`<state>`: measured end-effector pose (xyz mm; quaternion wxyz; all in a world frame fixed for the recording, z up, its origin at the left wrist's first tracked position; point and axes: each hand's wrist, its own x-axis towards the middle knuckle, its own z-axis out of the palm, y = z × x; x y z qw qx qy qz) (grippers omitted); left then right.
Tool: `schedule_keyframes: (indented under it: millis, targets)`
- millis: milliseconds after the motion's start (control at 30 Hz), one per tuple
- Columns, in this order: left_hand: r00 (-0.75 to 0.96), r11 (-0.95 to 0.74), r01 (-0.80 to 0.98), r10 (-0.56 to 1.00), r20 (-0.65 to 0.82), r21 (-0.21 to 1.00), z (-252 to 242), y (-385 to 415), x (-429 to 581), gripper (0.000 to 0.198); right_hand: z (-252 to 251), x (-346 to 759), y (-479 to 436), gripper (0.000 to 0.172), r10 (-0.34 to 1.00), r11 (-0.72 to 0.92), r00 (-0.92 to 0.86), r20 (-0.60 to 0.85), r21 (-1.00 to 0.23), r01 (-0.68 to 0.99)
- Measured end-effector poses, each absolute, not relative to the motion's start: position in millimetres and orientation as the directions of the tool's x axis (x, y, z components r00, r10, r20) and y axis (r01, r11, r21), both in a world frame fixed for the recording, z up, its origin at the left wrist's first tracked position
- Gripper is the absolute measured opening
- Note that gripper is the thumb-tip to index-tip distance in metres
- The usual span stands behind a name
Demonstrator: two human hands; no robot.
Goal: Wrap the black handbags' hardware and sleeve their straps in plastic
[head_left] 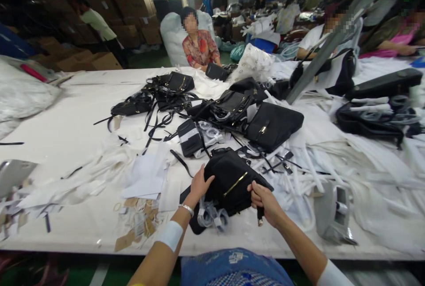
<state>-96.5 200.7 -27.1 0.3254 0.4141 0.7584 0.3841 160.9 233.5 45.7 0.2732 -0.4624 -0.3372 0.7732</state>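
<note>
A black bag [229, 173] with a gold zip lies tilted before me on the table. My left hand [199, 185] rests against its left side, thumb apart from the fingers; some fingertips are partly hidden. At the bag's right side my right hand [265, 202] is closed in a pinch on a black strap [260, 213], whose metal buckle end hangs below the fist. A bundle of clear plastic-wrapped cord or strap [212, 217] sits at the bag's lower edge. Just beyond lies a small black pouch [190, 137] with a pale band around it.
More black bags [274, 126] are heaped farther back. White sheets [146, 171] and brown tags [139, 222] lie at left. A grey tape dispenser [334, 213] stands at right, near white wrapping strips. A slanted metal post [332, 38] rises at right. A person [201, 47] sits across the table.
</note>
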Motion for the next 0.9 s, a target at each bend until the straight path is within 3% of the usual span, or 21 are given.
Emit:
schedule_keyframes:
  millis: [167, 333, 433, 500, 633, 767, 833, 900]
  targets:
    - [-0.328, 0.403, 0.496, 0.907, -0.264, 0.769, -60, 185, -106, 0.029, 66, 143, 243, 0.044, 0.771, -0.535, -0.438, -0.463, -0.843, -0.050]
    - [-0.330, 0.432, 0.510, 0.897, -0.295, 0.744, -68, 142, -115, 0.035, 51, 124, 238, 0.039, 0.878, -0.406, -0.267, -0.396, -0.914, 0.021]
    - [-0.488, 0.512, 0.511, 0.834, -0.257, 0.691, -72, 119, -158, 0.031, 33, 121, 228, 0.044, 0.876, -0.447, -0.156, -0.457, -0.889, 0.093]
    - [-0.603, 0.580, 0.510, 0.768, -0.218, 0.635, -74, 104, -191, 0.032, 25, 121, 219, 0.048, 0.862, -0.494, -0.104, -0.495, -0.869, 0.041]
    - [-0.677, 0.648, 0.526, 0.711, -0.190, 0.551, -81, 88, -232, 0.053, 23, 123, 202, 0.051, 0.844, -0.535, -0.069, -0.531, -0.844, -0.042]
    - [-0.660, 0.650, 0.531, 0.720, -0.217, 0.543, -84, 88, -239, 0.075, 25, 124, 186, 0.045, 0.847, -0.531, -0.048, -0.529, -0.846, -0.044]
    - [-0.648, 0.655, 0.514, 0.720, -0.249, 0.555, -83, 89, -241, 0.072, 26, 125, 181, 0.043, 0.863, -0.505, -0.012, -0.505, -0.862, -0.045]
    - [-0.622, 0.652, 0.498, 0.728, -0.289, 0.571, -82, 89, -243, 0.052, 26, 126, 179, 0.044, 0.880, -0.472, 0.035, -0.473, -0.881, -0.029]
